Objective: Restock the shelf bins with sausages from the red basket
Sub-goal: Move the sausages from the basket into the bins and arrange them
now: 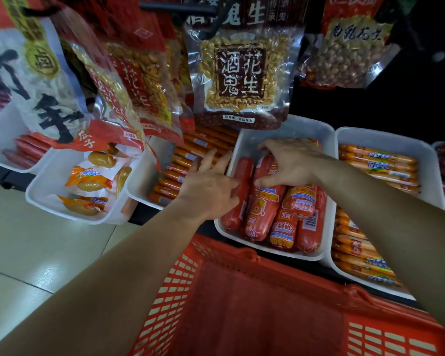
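A white shelf bin (288, 132) in the middle holds several thick red sausages (283, 222) lying side by side. My left hand (208, 191) rests on the bin's left edge, fingers spread, its fingertips touching the leftmost red sausage (238, 199). Over the back of the same bin, my right hand (290, 163) has its fingers curled around the top end of another red sausage (265, 168). The red basket (180, 278) stands right below the bin, at the bottom of the view; no sausages are visible in the part I see.
More white bins flank the middle one: thin orange sausages (188, 163) to the left, orange sausages with blue labels (378, 163) to the right, yellow packaged snacks (93, 181) farther left. Bags of peanuts (239, 73) hang above the bins. Pale floor tiles (23, 253) lie at left.
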`<state>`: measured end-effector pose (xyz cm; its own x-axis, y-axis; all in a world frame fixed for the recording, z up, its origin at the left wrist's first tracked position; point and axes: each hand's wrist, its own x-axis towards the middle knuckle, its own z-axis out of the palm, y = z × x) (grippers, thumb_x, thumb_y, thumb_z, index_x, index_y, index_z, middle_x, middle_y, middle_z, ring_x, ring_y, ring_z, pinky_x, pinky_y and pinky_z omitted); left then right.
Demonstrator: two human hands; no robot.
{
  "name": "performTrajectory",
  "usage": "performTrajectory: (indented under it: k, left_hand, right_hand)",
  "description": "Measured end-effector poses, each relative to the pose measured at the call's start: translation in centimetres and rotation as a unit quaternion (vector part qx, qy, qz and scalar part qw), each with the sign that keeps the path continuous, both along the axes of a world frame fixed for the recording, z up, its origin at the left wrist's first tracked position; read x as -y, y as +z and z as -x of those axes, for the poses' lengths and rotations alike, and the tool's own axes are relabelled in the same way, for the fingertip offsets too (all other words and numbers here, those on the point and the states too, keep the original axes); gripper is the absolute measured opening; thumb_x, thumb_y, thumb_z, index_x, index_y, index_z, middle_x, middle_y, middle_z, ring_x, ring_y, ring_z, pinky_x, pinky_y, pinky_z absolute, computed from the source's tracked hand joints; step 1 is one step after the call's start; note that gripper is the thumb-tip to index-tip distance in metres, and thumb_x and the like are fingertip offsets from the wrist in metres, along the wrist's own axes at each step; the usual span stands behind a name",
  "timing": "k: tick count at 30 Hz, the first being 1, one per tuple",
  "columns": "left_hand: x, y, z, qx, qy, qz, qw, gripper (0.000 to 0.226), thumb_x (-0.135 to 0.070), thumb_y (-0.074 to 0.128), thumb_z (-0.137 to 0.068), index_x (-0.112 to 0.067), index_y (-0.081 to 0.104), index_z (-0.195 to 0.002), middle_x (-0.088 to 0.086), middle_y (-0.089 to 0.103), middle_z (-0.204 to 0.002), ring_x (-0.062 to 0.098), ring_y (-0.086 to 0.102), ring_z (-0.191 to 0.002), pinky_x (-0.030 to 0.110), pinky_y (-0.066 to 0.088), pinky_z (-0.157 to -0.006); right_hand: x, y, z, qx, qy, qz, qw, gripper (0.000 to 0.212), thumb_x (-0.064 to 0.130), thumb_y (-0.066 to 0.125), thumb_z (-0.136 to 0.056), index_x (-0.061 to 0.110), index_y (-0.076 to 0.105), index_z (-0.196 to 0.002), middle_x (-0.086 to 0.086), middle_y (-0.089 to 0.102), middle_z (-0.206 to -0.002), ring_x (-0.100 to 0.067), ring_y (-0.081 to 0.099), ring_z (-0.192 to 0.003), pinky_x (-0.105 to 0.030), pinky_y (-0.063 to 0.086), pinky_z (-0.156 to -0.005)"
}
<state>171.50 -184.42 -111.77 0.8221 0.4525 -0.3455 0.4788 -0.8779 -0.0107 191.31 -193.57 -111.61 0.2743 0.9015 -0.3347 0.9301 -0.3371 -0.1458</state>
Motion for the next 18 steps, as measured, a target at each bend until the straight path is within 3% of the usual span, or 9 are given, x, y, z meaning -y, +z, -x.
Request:
performTrajectory:
  k: [4,11,16,18]
  left_hand:
    - [0.2,0.1,-0.5,0.009,0.031,0.031,0.999,0.045,-0.059,0.047,-0.093,-0.045,0.055,-0.135,-0.009,-0.001,-0.165,0.029,-0.006,-0.15,0.051,0.012,-0.121]
    - [0.9,-0.1,-0.5,0.018,0.055,0.029,0.998,0.055,-0.063,0.065,-0.082,-0.043,0.058,-0.132,-0.01,0.023,-0.158,0.026,0.009,-0.149,0.05,0.021,-0.117]
    - [1.8,-1.1,-1.1,0.013,0.046,-0.031,0.998,0.05,-0.063,0.068,-0.08,-0.04,0.064,-0.125,-0.003,0.029,-0.155,0.029,0.016,-0.146,0.052,0.026,-0.116]
    - [2.0,-1.2,-1.4,0.016,0.046,-0.049,0.998,0.051,-0.062,0.068,-0.08,-0.04,0.064,-0.125,-0.001,0.031,-0.154,0.029,0.018,-0.145,0.051,0.028,-0.115]
  right_hand:
    - [0.0,0.4,0.5,0.021,0.02,-0.004,1.0,0.089,0.083,0.054,-0.071,0.034,0.04,-0.144,0.006,0.047,-0.148,-0.022,0.044,-0.135,-0.04,0.031,-0.107]
    - [0.4,0.8,0.7,0.039,0.028,0.015,0.999,0.079,0.084,0.045,-0.077,0.036,0.048,-0.139,0.003,0.049,-0.147,-0.023,0.042,-0.135,-0.044,0.025,-0.111]
    - [0.4,0.8,0.7,0.041,0.03,0.037,0.998,0.082,0.086,0.042,-0.076,0.038,0.044,-0.143,-0.001,0.045,-0.15,-0.027,0.034,-0.141,-0.049,0.011,-0.118]
    - [0.3,0.7,0.8,0.046,0.007,0.023,0.999,0.096,0.091,0.041,-0.07,0.035,0.038,-0.148,-0.002,0.042,-0.153,-0.029,0.029,-0.145,-0.054,0.002,-0.12]
